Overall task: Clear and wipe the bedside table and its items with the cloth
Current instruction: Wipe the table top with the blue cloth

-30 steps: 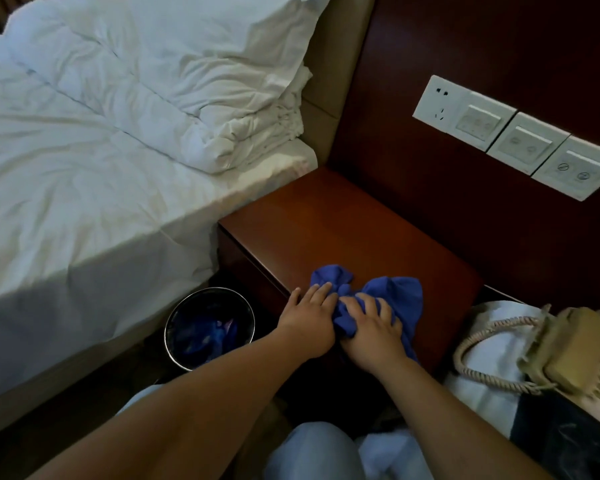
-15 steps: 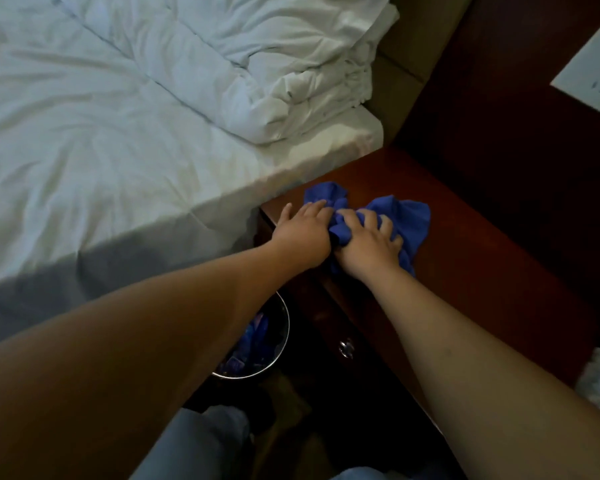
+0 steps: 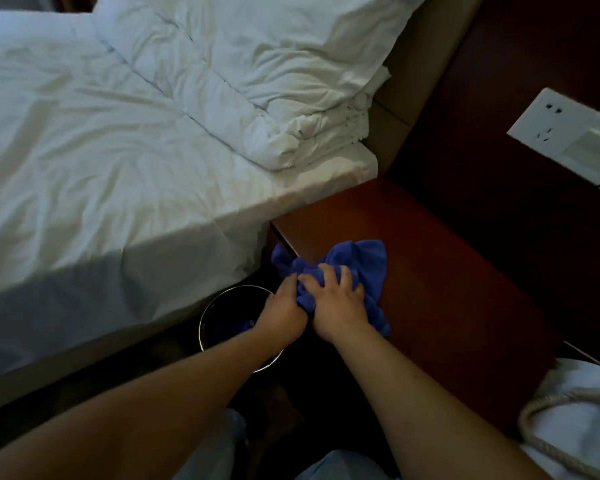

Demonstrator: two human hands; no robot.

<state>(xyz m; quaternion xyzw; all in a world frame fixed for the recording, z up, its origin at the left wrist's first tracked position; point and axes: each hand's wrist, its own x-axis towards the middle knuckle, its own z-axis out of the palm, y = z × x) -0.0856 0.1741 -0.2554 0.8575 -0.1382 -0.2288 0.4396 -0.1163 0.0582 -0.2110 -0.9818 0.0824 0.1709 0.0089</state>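
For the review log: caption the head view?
Both hands press a blue cloth on the wooden bedside table's near-left edge.

A blue cloth (image 3: 352, 271) is lying bunched and crumpled at the front left corner of the bedside table (image 3: 447, 289), one fold spilling over the left edge toward the bed side. The table's top is showing as glossy reddish-brown wood, bare across its middle and back, reaching to the dark wall panel behind.
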